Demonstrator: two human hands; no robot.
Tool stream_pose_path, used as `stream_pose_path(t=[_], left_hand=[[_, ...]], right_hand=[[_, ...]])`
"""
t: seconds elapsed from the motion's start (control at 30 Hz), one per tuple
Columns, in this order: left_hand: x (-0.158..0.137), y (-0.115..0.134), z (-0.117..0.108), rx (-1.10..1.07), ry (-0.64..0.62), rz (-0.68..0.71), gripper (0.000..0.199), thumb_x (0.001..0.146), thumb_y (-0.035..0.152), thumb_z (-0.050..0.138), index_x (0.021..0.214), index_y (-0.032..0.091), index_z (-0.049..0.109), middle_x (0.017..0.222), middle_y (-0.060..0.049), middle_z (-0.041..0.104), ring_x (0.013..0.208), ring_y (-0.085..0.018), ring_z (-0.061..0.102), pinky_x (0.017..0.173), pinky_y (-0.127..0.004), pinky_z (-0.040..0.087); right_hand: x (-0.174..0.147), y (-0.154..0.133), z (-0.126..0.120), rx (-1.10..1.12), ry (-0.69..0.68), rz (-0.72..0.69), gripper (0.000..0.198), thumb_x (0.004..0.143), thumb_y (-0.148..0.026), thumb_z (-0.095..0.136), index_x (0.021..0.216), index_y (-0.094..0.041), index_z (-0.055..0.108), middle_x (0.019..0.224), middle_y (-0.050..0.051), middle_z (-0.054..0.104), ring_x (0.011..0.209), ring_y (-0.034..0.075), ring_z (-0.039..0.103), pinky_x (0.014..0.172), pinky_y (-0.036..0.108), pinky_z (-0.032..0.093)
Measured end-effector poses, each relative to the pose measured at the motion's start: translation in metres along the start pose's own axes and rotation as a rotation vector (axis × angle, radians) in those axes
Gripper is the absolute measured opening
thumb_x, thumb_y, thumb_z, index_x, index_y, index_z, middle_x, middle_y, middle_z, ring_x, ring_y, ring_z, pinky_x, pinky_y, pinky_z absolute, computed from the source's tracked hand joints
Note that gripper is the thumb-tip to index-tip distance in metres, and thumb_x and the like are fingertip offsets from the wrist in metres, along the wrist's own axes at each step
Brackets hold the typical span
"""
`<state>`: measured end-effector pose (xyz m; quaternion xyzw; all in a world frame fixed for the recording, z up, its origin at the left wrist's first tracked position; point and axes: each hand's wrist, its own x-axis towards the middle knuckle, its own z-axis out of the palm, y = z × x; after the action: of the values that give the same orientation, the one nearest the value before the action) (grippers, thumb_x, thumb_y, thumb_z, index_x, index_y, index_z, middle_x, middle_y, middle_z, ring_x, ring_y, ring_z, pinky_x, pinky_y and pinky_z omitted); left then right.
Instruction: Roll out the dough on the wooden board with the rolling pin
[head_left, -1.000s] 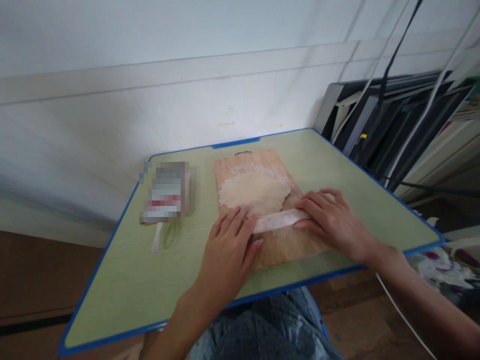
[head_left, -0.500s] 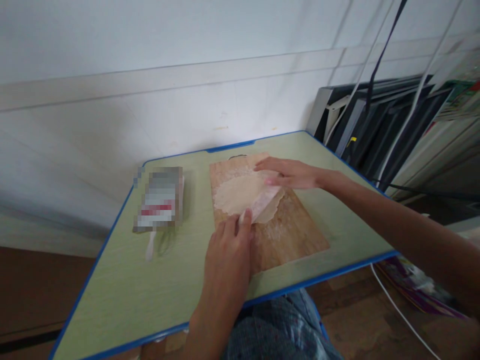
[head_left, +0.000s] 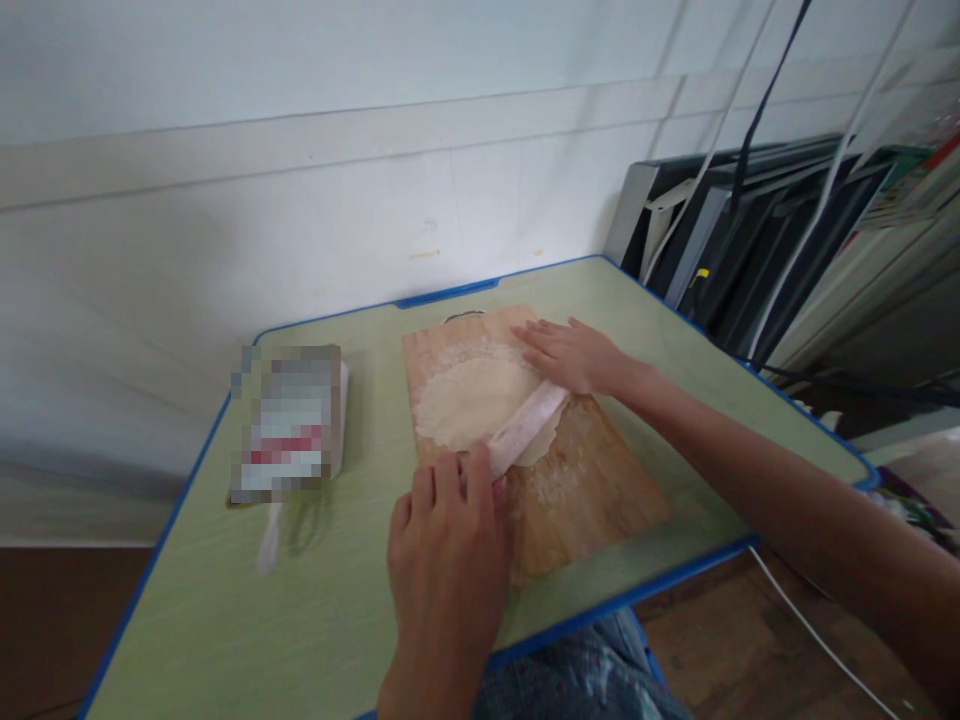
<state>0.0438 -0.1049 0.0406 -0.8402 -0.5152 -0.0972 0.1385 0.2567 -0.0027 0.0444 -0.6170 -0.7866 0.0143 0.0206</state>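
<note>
A thin sheet of pale dough (head_left: 469,400) lies on a floured wooden board (head_left: 592,510). Across its right side, slantwise, rests a rolling pin (head_left: 529,428) coated in flour. My left hand (head_left: 450,530) has its fingers curled over the pin's near end, which they partly hide. Over the far end lies my right hand (head_left: 574,355), palm down with the fingers stretched out flat past the pin, above the dough's upper right edge. That end of the pin is hidden beneath the palm.
The green table (head_left: 337,590) has a blue rim and stands by a white wall. To the left lies a blurred-out package (head_left: 292,425), with a white handle-like piece (head_left: 270,540) sticking out. Dark flat panels (head_left: 750,240) and hanging cables are at the right.
My right hand has shifted so its palm covers the pin's far end, fingers more spread. The pin and my left hand appear slightly nearer, while the camera view has also shifted.
</note>
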Motion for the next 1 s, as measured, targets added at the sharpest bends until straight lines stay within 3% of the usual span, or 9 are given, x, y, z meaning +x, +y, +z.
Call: stream_pose_path(t=[0.17,0.33,0.57,0.8,1.0], left_hand=[[0.004,0.003,-0.003,-0.001,-0.02,-0.047,0.018,0.091,0.027,0.04,0.089,0.02,0.056,0.081,-0.007,0.059,0.078,-0.024,0.056,0.065,-0.035,0.044],[-0.002,0.008,0.002,-0.053,-0.019,-0.056,0.018,0.092,0.027,0.037,0.091,0.02,0.053,0.078,-0.005,0.058,0.073,-0.022,0.056,0.061,-0.032,0.042],[0.003,0.009,-0.003,0.042,0.034,-0.079,0.019,0.092,0.031,0.038,0.086,0.021,0.053,0.075,-0.005,0.059,0.074,-0.023,0.056,0.062,-0.034,0.04],[0.002,0.01,-0.003,-0.02,0.01,-0.071,0.025,0.094,0.029,0.034,0.08,0.02,0.053,0.068,-0.004,0.057,0.064,-0.021,0.054,0.054,-0.032,0.035],[0.005,0.01,-0.004,0.028,0.04,-0.085,0.024,0.092,0.03,0.037,0.084,0.018,0.056,0.076,-0.007,0.06,0.077,-0.025,0.057,0.065,-0.035,0.036]], right_hand=[[0.001,0.003,0.001,0.007,-0.034,0.039,0.056,0.095,-0.036,0.021,0.146,-0.014,0.027,0.15,0.014,0.03,0.137,0.027,0.027,0.107,0.055,0.025],[0.026,-0.005,-0.005,0.017,-0.053,0.02,0.062,0.093,-0.05,0.023,0.146,-0.016,0.026,0.151,0.015,0.029,0.139,0.028,0.022,0.107,0.056,0.023],[-0.002,0.008,0.006,0.071,-0.038,0.034,0.056,0.095,-0.04,0.018,0.147,-0.018,0.025,0.151,0.012,0.028,0.138,0.03,0.024,0.106,0.061,0.022],[0.022,-0.003,-0.001,0.043,-0.058,0.016,0.061,0.095,-0.046,0.024,0.147,-0.014,0.024,0.152,0.017,0.026,0.139,0.03,0.02,0.105,0.058,0.025],[-0.017,0.004,0.004,0.056,-0.027,0.084,0.06,0.095,-0.045,0.017,0.147,-0.017,0.025,0.153,0.011,0.025,0.139,0.03,0.018,0.107,0.059,0.021]])
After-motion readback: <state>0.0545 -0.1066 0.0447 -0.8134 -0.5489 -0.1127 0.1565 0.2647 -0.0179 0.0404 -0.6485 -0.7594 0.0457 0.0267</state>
